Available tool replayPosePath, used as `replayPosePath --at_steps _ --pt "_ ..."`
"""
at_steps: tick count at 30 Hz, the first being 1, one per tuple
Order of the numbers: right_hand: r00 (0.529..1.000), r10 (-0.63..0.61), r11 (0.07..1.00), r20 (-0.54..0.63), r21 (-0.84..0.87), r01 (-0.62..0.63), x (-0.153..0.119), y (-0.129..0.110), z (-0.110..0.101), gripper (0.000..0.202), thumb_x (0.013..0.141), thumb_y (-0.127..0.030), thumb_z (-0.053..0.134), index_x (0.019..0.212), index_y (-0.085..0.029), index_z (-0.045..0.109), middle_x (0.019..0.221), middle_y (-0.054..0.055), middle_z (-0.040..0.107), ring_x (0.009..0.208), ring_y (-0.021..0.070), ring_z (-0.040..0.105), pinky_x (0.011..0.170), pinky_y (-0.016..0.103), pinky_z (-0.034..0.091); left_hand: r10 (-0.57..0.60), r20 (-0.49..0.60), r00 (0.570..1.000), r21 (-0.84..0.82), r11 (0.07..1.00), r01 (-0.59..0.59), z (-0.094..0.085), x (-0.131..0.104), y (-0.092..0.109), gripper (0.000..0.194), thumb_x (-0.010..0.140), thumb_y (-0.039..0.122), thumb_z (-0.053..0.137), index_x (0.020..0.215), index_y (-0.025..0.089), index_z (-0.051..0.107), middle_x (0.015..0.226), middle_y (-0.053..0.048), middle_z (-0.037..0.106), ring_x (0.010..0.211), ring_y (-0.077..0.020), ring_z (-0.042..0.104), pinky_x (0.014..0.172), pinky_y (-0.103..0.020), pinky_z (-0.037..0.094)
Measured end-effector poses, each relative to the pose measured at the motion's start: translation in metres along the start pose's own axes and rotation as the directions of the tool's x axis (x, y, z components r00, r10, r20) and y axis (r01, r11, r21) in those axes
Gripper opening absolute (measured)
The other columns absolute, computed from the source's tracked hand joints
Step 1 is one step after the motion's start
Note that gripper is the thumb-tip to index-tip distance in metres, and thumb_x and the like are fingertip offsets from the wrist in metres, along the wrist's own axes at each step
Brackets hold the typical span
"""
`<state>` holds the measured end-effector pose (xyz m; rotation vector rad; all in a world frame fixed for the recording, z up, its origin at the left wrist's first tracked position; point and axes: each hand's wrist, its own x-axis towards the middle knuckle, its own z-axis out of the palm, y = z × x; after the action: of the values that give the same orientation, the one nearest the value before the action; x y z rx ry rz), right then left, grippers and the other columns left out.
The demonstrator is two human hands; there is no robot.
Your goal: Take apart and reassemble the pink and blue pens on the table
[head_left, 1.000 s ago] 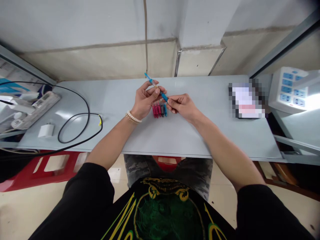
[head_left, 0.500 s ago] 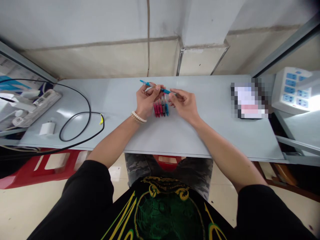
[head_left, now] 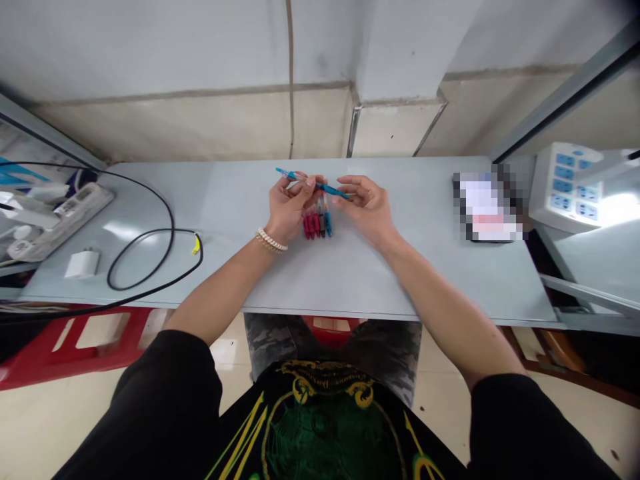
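On the table (head_left: 330, 283) near ctr, a row of pens (head_left: 317, 227) lies; just far of it, my L hand (head_left: 290, 207) pinches a blue pen (head_left: 332, 191); R hand (head_left: 371, 205) curls at its right end, can't tell if gripping. Wall (head_left: 200, 123) at far side.

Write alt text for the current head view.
Above a table, the left hand holds a blue pen, the right hand at its end. Pink, black and blue pens lie in a row nearby; a charger sits left.
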<state>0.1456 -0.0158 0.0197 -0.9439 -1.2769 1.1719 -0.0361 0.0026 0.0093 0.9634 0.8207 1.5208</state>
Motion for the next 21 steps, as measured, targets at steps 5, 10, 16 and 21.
replayPosePath --at_steps 5,10,16,21 --pt "0.999 0.018 1.0 0.039 -0.005 -0.018 0.0 -0.003 -0.001 0.045 0.075 -0.061 0.097 0.091 -0.023 0.077 0.092 0.004 0.08 0.086 0.0182 0.075 0.081 0.035 0.065 -0.025 0.012 1.0 0.018 1.0 0.025 0.001 -0.002 0.002 0.053 0.075 0.049 0.104 0.097 0.023 0.063 0.099 -0.003 0.086 0.099 -0.0176 0.084 0.091 -0.028 0.067" --pt "0.993 0.093 0.995 0.073 0.033 -0.096 -0.001 -0.005 -0.002 0.048 0.078 -0.064 0.093 0.1 -0.024 0.08 0.086 0.002 0.079 0.077 0.0156 0.072 0.072 0.033 0.062 -0.025 0.05 0.998 -0.018 0.999 0.026 0.001 -0.002 0.002 0.051 0.075 0.046 0.105 0.098 0.023 0.066 0.1 -0.003 0.086 0.098 -0.0174 0.084 0.089 -0.028 0.067" --pt "1.0 0.022 1.0 0.018 -0.008 -0.022 0.001 -0.001 -0.002 0.036 0.069 -0.049 0.1 0.085 -0.023 0.082 0.083 0.002 0.081 0.077 0.0166 0.071 0.077 0.035 0.063 0.004 0.011 1.0 0.006 1.0 -0.004 -0.003 0.003 0.003 0.042 0.081 0.043 0.102 0.1 0.024 0.07 0.1 -0.003 0.085 0.099 -0.02 0.085 0.091 -0.031 0.069" --pt "1.0 0.012 1.0 -0.001 -0.01 -0.012 0.001 0.001 -0.001 0.027 0.071 -0.041 0.097 0.084 -0.022 0.082 0.083 0.003 0.081 0.078 0.0172 0.073 0.081 0.037 0.063 0.04 -0.073 0.997 0.017 0.999 -0.039 -0.009 0.011 0.007 0.032 0.085 0.039 0.099 0.097 0.024 0.073 0.102 -0.003 0.086 0.103 -0.0203 0.085 0.098 -0.033 0.069"
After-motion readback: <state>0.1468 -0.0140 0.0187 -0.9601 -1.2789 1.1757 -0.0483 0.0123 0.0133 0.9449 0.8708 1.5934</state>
